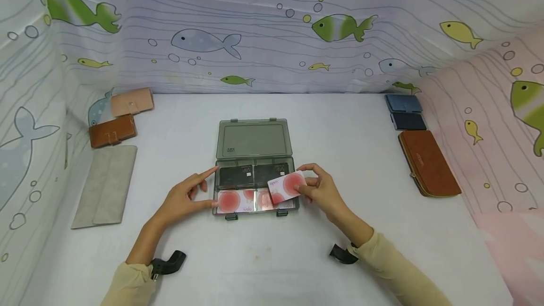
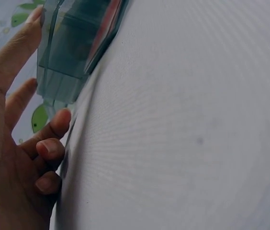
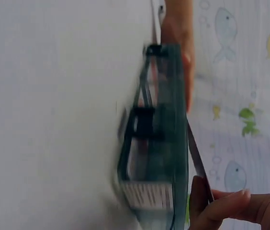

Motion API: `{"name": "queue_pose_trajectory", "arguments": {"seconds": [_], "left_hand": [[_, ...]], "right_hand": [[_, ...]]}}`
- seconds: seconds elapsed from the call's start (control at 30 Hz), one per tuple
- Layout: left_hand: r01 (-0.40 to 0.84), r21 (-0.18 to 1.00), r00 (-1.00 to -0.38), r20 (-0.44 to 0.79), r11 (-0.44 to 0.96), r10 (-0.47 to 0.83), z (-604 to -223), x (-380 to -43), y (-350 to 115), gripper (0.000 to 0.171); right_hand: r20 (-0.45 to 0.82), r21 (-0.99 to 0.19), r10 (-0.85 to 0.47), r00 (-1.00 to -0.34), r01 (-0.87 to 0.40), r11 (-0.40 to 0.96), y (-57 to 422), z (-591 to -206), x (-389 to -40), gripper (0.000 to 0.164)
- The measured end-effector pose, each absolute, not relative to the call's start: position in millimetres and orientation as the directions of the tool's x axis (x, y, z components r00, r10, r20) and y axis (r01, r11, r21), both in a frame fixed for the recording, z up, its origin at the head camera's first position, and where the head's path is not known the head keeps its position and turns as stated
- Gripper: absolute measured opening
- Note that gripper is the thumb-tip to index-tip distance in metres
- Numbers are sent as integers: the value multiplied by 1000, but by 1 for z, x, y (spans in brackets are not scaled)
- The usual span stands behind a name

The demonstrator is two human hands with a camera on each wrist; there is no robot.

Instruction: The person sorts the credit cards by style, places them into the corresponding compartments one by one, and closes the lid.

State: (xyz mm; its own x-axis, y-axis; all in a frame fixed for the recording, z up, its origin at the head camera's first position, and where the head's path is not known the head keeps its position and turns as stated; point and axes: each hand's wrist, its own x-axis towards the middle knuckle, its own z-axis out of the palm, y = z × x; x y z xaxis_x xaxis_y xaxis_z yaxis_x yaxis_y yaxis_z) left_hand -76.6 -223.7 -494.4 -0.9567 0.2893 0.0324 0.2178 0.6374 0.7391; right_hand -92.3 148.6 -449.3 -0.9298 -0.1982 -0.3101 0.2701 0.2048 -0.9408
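Note:
A dark translucent card box lies on the table with its lid raised toward the back. Black VIP cards fill its rear compartments, and a white card with red circles lies in the front left one. Against the box's left side rest the extended thumb and index finger of my left hand; its other fingers bend loosely. My right hand pinches a pink-and-white card by its right end, tilted over the front right compartment, where another red-patterned card partly shows. In the right wrist view the card appears edge-on.
At the left lie a beige wallet, a brown wallet and a grey folder. On the right are a blue wallet, a dark wallet and a brown zip purse. Fish-printed cloth borders the table.

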Motion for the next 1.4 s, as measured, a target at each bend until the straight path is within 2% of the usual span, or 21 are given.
{"name": "queue_pose_trajectory", "arguments": {"seconds": [0.3, 0.8, 1.13, 1.4], "left_hand": [[221, 728, -956, 30, 649, 293, -495, -77, -224, 85], [230, 723, -955, 37, 651, 296, -493, -77, -223, 85], [228, 725, -954, 32, 650, 299, -493, -77, -223, 85], [222, 733, -955, 30, 643, 295, -494, -77, -224, 85]], "right_hand": [[-257, -946, -121, -959, 225, 233, 122, -457, -70, 44], [-125, -893, -121, -985, 58, 446, 116, -454, -60, 37], [-152, -869, -103, -983, 83, 488, 131, -440, -59, 37], [-198, -888, -97, -975, 137, 439, 150, -440, -76, 33]]}}
